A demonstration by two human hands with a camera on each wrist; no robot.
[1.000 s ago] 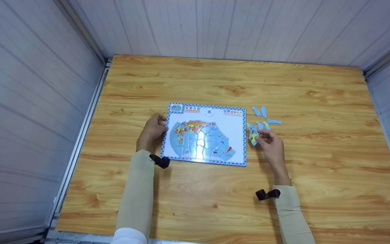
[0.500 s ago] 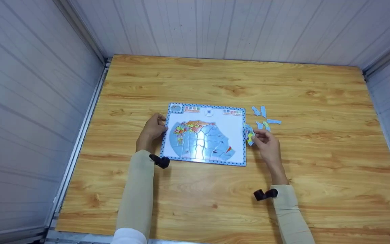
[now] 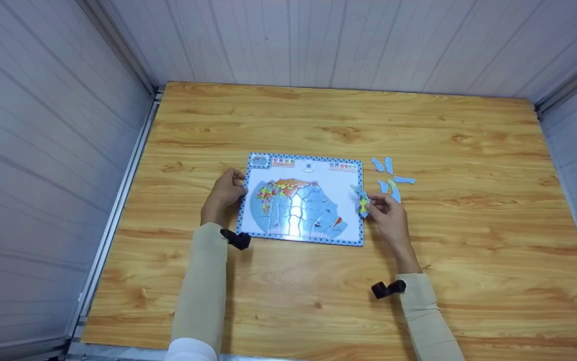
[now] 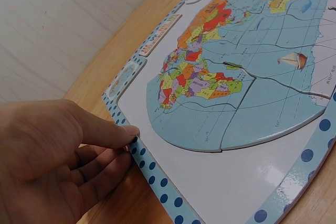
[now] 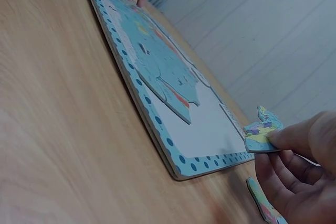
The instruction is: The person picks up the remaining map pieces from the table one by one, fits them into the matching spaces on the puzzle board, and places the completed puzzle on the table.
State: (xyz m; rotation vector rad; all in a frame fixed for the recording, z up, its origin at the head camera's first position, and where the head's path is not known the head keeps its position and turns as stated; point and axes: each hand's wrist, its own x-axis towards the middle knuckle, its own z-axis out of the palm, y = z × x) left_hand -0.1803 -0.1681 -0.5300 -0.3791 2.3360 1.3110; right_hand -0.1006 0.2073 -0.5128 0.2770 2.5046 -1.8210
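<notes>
A world-map jigsaw puzzle board with a blue dotted border lies flat on the table, its left and middle parts filled with joined map pieces. My left hand holds the board's left edge. In the left wrist view the thumb presses on the border while the other fingers curl against the side. My right hand pinches a puzzle piece, light blue with yellow and purple land, between thumb and fingers. In the head view this piece overlaps the board's right border, and the right wrist view shows it raised above the table.
Several loose puzzle pieces lie on the wooden table, right of the board and just beyond my right hand. Pale panel walls stand behind the table and along both sides.
My right hand has moved left with the puzzle piece, from beside the board to over its right border, and the piece has turned slightly. The left hand stays at the board's edge.
</notes>
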